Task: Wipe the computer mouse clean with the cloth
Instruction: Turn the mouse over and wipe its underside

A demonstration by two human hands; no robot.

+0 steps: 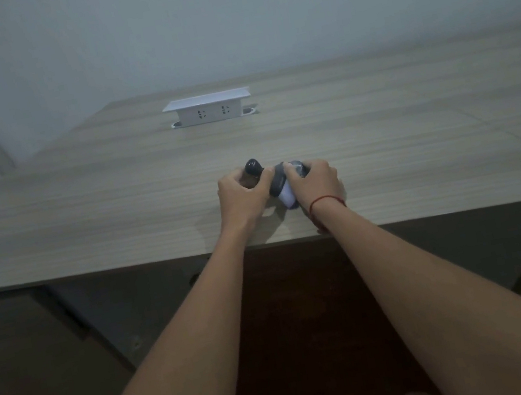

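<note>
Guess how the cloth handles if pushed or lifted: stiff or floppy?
Probably floppy: the cloth is bunched under the right hand against the mouse. Likely light, and should drag, not roll, across the table.

There is 1 view only, so no part of the scene is shared with another. It is a wide-angle camera on the person's head, looking forward and steeply down over both bare forearms to the pale wood-grain desk (382,148). The desk's near edge crosses the frame below the middle — dark floor and the person's knees fill the bottom. The white raised socket box (208,109) sits far off, with the grey wall (253,7) above.
</note>
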